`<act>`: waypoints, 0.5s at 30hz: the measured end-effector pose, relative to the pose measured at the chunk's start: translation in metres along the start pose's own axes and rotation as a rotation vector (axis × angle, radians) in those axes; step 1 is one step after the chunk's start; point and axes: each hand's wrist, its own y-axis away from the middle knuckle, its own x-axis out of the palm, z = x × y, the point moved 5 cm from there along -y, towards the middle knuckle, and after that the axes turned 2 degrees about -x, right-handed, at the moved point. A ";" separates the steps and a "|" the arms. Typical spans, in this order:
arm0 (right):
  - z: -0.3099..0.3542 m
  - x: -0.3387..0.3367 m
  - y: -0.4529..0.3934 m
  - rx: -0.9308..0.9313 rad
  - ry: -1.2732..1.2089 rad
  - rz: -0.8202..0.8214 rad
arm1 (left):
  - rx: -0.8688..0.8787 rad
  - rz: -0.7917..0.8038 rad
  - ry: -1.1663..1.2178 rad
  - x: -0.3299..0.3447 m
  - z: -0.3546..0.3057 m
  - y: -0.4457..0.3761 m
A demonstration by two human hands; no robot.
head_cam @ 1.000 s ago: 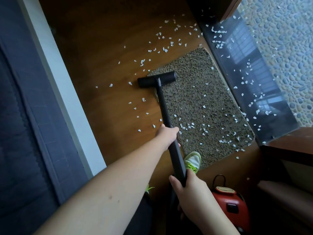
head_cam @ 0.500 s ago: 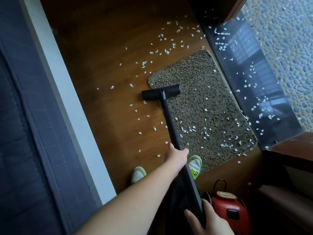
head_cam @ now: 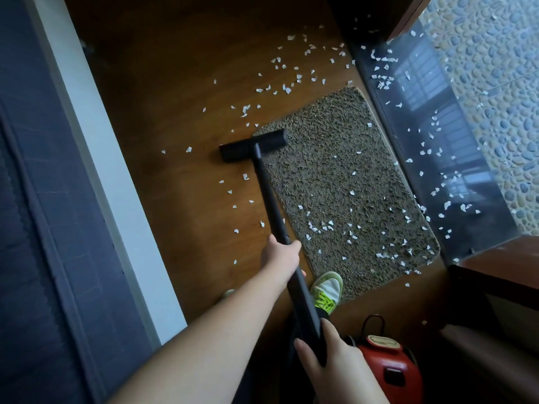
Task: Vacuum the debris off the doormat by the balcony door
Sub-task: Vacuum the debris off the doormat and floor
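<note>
Brown shaggy doormat (head_cam: 335, 182) carries white debris (head_cam: 323, 227) mostly nearside.

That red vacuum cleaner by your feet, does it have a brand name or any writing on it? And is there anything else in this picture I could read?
No text can be read anywhere.
Red vacuum cleaner: its round cream badge bears a dark mark, too blurred to read.
Vacuum tube and vacuum head: plain black, no lettering visible.
Green shoe: no logo or word legible.
Doormat: none.
</note>
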 end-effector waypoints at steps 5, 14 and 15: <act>0.034 -0.006 -0.024 -0.045 0.019 0.038 | 0.034 -0.041 -0.031 -0.024 -0.035 -0.019; 0.024 -0.015 -0.019 -0.082 -0.016 0.032 | 0.024 -0.036 -0.021 -0.013 -0.036 -0.015; 0.017 -0.014 -0.016 -0.074 -0.013 0.021 | 0.024 -0.032 -0.032 -0.009 -0.030 -0.013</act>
